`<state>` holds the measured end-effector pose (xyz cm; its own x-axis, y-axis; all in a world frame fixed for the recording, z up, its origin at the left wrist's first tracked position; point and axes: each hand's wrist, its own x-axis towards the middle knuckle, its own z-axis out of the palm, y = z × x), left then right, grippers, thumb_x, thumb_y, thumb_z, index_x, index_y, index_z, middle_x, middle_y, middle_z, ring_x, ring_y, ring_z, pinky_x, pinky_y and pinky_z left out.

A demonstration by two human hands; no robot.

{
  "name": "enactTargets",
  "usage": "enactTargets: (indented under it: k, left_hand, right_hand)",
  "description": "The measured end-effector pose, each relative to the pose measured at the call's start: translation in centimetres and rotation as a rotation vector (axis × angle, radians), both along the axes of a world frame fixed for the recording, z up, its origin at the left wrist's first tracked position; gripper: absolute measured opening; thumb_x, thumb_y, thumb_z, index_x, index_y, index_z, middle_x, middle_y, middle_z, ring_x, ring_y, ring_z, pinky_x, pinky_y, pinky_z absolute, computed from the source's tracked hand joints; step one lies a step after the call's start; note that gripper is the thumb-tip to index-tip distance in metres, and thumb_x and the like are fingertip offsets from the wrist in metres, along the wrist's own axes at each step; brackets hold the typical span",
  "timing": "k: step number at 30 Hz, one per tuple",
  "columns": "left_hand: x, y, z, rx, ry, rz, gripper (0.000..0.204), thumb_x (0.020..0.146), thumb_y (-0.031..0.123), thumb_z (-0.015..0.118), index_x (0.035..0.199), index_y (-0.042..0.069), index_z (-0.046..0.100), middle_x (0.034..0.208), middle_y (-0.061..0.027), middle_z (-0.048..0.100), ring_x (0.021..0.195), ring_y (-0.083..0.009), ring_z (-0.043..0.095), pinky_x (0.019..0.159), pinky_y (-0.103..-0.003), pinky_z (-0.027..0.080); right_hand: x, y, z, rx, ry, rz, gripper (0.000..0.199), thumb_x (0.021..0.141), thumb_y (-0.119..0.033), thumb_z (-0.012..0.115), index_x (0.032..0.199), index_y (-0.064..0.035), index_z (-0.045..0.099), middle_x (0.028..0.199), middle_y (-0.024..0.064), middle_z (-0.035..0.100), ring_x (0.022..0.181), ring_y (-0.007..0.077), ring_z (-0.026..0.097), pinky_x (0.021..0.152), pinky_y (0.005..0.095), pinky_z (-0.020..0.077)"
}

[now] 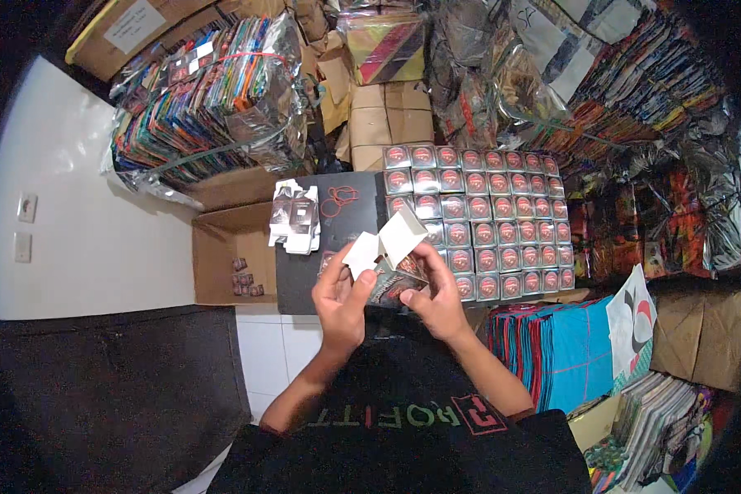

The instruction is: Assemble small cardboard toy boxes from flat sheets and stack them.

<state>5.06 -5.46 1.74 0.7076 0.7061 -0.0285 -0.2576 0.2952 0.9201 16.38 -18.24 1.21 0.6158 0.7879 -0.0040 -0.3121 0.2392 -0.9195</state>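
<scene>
Holding a small box [391, 276] over the near edge of the black board [325, 247], both hands' fingers pinch it tight. Its white flaps [384, 239] stand open. Squeezing too hard could bend them.

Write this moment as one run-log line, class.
left hand: holds small carton | right hand: holds same carton | flaps: open | behind: grid of finished boxes

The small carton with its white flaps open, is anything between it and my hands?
No. Both hands already hold the small carton: the left hand grips its left side, the right hand its right. Nothing visible lies between them.
</scene>
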Motion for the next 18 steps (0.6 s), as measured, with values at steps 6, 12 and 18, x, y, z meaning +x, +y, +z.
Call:
enactTargets:
  k: [6, 12, 18]
  left_hand:
    - [0.4, 1.4, 2.2, 0.744, 0.113, 0.093, 0.037, 0.099, 0.013, 0.057, 0.125, -0.01, 0.068, 0.129, -0.0263, 0.069, 0.123, -0.0316, 0.066, 0.106, -0.038, 0.048]
    - [0.4, 2.2, 2.5, 0.508, 0.122, -0.028, 0.033, 0.093, 0.003, 0.066, 0.123, -0.01, 0.07, 0.13, -0.0276, 0.068, 0.124, -0.0308, 0.065, 0.107, -0.038, 0.048]
    - [0.0, 1.7, 0.9, 0.335, -0.005, 0.067, 0.029, 0.09, -0.001, 0.071, 0.117, -0.011, 0.072, 0.127, -0.0286, 0.068, 0.122, -0.0293, 0.065, 0.106, -0.038, 0.049]
  right_hand:
    - [-0.3, 0.1, -0.6, 0.051, 0.002, -0.016, 0.078, 0.085, 0.003, 0.075, 0.152, 0.0028, 0.036, 0.145, 0.0129, 0.047, 0.139, 0.023, 0.046, 0.117, 0.0387, 0.0403]
    - [-0.5, 0.0, -0.6, 0.052, 0.026, -0.057, 0.079, 0.086, 0.001, 0.078, 0.152, 0.0034, 0.035, 0.148, 0.0135, 0.043, 0.14, 0.0242, 0.044, 0.118, 0.0402, 0.0391]
    - [-0.9, 0.1, -0.8, 0.071, 0.031, -0.022, 0.08, 0.085, 0.001, 0.078, 0.153, 0.0023, 0.035, 0.149, 0.0132, 0.043, 0.142, 0.0249, 0.043, 0.119, 0.0403, 0.0385]
